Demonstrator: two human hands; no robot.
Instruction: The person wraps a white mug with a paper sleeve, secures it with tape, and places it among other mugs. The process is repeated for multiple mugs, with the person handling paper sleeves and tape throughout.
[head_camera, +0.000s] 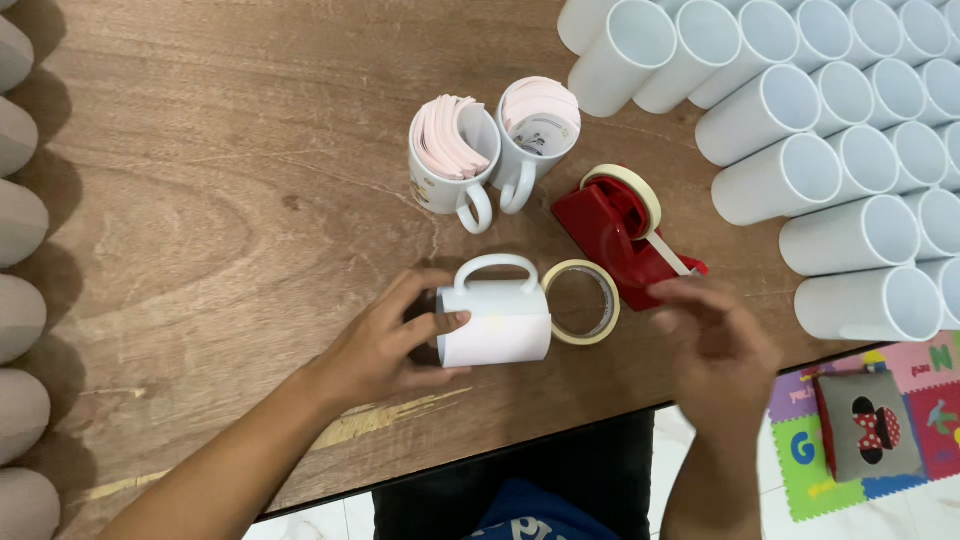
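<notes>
On the wooden surface (220, 200) before me, my left hand (385, 345) grips the white mug (495, 318) lying sideways, long axis left-right, handle pointing away; my right hand (715, 345), fingers loosely curled, reaches the red tape dispenser (615, 235).

Tape roll (581, 301) right of mug (495, 318) (touching)

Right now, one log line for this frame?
left hand: holds white mug on its side | right hand: at red tape dispenser | loose tape roll beside mug
</notes>
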